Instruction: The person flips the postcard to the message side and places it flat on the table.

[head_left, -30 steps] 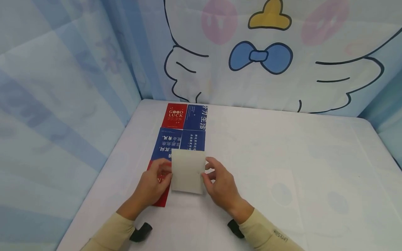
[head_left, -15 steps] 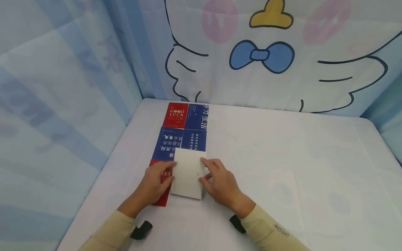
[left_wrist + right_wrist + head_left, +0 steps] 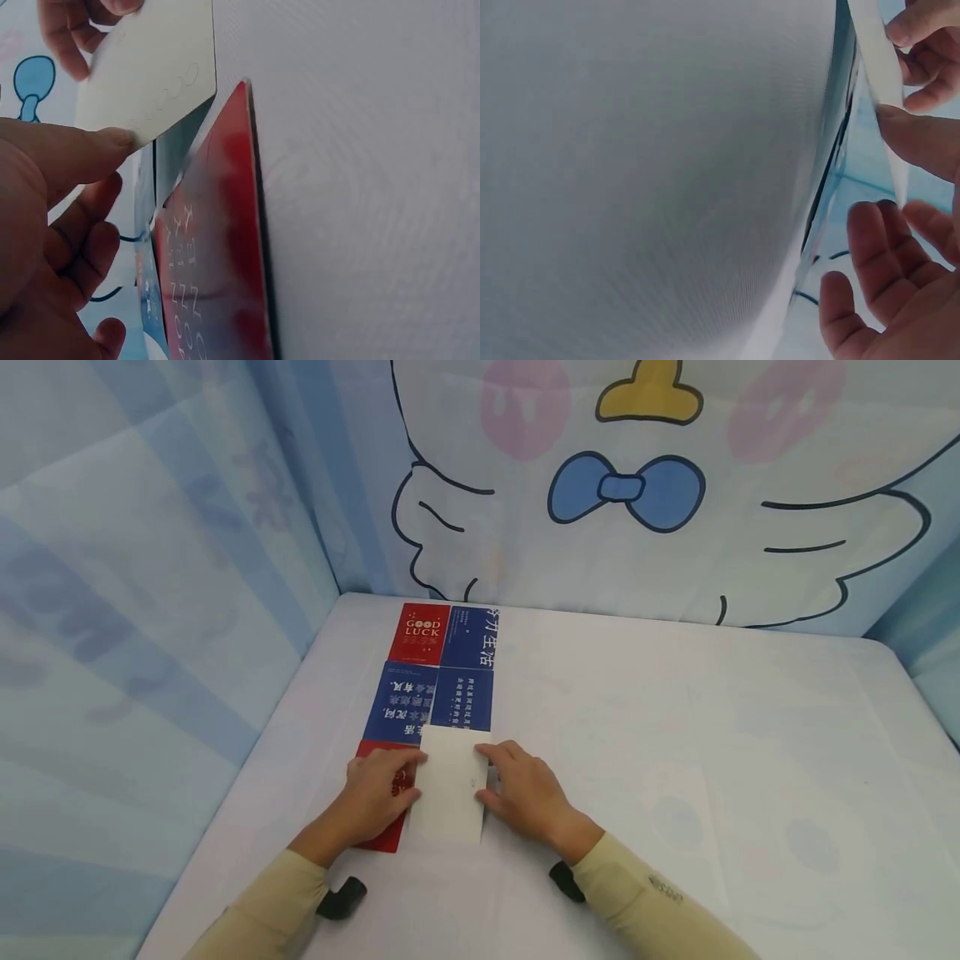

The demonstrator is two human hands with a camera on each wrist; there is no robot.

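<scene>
A cream-coloured card (image 3: 450, 785), its plain side up, is held by both hands at its two long edges. At the left edge my left hand (image 3: 373, 793) pinches it between thumb and fingers. My right hand (image 3: 531, 792) pinches the right edge the same way. Faint marks show on the card (image 3: 161, 75) in the left wrist view, where its near end stands a little off the table. Beside it lies a red card (image 3: 386, 835) with white lettering, partly covered by the left hand. In the right wrist view the card (image 3: 881, 60) appears nearly edge-on.
Beyond the held card lie two blue cards, one at left (image 3: 397, 693) and one at right (image 3: 461, 693). Further back are a red "GOOD LUCK" card (image 3: 420, 635) and another blue card (image 3: 470, 639). All rest on a white-covered table (image 3: 675, 735), with printed curtains (image 3: 187, 610) around it.
The cream card has moved slightly toward the body and lower, uncovering more of the blue card behind it. Both hands have followed, still at its side edges.
</scene>
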